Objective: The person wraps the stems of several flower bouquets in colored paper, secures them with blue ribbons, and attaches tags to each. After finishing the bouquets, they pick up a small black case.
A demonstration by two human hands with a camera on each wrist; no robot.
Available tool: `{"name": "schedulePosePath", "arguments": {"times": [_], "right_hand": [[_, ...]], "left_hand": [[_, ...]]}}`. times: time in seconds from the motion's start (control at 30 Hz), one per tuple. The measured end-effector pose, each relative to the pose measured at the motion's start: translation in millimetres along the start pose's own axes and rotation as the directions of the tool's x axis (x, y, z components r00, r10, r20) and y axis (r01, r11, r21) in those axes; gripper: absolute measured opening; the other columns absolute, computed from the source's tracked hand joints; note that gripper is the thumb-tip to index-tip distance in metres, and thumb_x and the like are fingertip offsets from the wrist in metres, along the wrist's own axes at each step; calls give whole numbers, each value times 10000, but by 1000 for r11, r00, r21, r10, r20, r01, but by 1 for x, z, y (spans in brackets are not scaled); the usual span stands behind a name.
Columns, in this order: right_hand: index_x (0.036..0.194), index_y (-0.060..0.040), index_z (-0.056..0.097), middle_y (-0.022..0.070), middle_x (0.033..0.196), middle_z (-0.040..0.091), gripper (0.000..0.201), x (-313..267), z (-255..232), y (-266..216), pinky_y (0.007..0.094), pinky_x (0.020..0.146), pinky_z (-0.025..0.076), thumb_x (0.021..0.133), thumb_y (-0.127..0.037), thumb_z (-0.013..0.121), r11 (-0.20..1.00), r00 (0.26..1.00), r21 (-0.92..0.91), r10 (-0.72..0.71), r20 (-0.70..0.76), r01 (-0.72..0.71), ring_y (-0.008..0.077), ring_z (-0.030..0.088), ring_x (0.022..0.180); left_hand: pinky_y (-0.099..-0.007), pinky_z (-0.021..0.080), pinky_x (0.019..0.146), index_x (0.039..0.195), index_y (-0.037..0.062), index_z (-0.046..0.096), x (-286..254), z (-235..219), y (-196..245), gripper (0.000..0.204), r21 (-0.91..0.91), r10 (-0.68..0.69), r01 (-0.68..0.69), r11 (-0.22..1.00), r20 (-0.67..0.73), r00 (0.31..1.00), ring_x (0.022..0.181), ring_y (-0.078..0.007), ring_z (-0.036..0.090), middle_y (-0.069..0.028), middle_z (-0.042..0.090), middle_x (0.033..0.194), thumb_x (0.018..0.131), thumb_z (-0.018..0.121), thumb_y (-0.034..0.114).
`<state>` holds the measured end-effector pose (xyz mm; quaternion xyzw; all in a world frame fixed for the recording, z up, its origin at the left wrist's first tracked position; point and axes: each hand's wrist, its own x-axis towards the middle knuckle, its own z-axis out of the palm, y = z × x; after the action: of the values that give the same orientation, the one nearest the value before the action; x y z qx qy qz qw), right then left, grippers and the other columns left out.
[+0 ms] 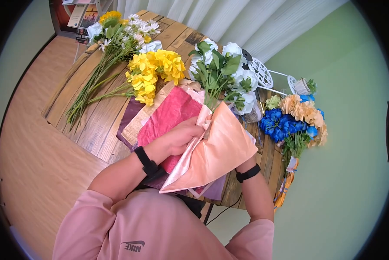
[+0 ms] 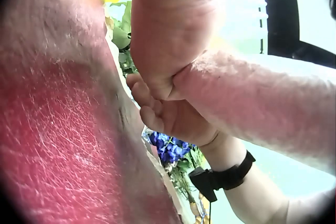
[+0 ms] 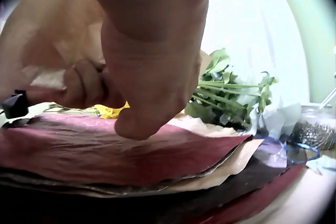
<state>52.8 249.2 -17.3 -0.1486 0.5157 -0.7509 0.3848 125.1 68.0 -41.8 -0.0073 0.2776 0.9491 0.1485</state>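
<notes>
From where I'm standing, the left hand (image 1: pixel 185 134) has its fingers curled round the gathered neck of the peach paper (image 1: pixel 220 149), which spreads out between the two hands and flares down past the left fingers toward the shirt. The white roses (image 1: pixel 233 65) lean out just beyond those fingers, their stems running into the fold. The right hand (image 2: pixel 178 119) is mostly behind the sheet; its fingers look bent, but I can't tell what, if anything, they grasp. The weak spot, I'd say, is that pinch: were the left fingers to ease off, the stiff paper could spring open and the stems slide or splay. Squeezing too hard might crease or tear it there instead. The red paper (image 1: pixel 170 112) lies loose beneath the left fingers, so a dragging wrist or paper edge could pull it askew along with the sheets under it. Beyond the right fingers, the roses crowd a glass jar (image 1: pixel 253 113) and a white wheeled ornament (image 1: pixel 260 73); a wide swing could snag petals or knock the jar. The blue flowers (image 1: pixel 279 125) sit outward of the right hand, where a careless elbow might nudge them off the table (image 1: pixel 90 134).
</notes>
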Motion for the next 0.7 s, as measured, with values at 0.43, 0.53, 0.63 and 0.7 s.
{"name": "schedulePosePath", "arguments": {"times": [0.43, 0.53, 0.63, 0.7], "right_hand": [[1392, -24, 416, 65, 1191, 550, 448, -10, 47, -13, 324, 952, 462, 969, -122, 526, 808, 976, -554, -211, 48, 202, 184, 543, 1074], [1393, -30, 420, 67, 1194, 550, 454, 1, 29, 0, 317, 946, 463, 967, -134, 538, 874, 976, -437, -174, 127, 213, 182, 545, 1079], [1409, -36, 407, 80, 1236, 545, 474, 11, 16, 13, 313, 964, 458, 968, -149, 540, 976, 991, -182, -107, 85, 121, 182, 541, 1120], [1424, -40, 392, 92, 1276, 540, 491, 14, 15, 15, 310, 984, 452, 970, -160, 538, 998, 999, 53, -27, 33, 26, 183, 536, 1159]], "left_hand": [[-297, 522, 842, 1254, 28, 516, 9, -6, -11, 431, 206, -7, 6, 979, 7, 1000, 952, -180, 640, -76, 624, 1100, 833, 584, -37], [-298, 523, 831, 1249, 26, 519, 13, -5, -21, 422, 385, 106, -90, 919, -21, 994, 955, -173, 635, -71, 622, 1092, 835, 584, -28], [-313, 530, 840, 1242, 19, 526, 7, -1, -21, 413, 338, 40, 2, 941, -115, 993, 972, -174, 639, -73, 626, 1094, 836, 586, -21], [-320, 534, 842, 1241, 14, 529, -8, 6, -15, 412, 196, -98, 131, 972, -170, 981, 977, -177, 644, -78, 630, 1098, 835, 589, -20]]}}
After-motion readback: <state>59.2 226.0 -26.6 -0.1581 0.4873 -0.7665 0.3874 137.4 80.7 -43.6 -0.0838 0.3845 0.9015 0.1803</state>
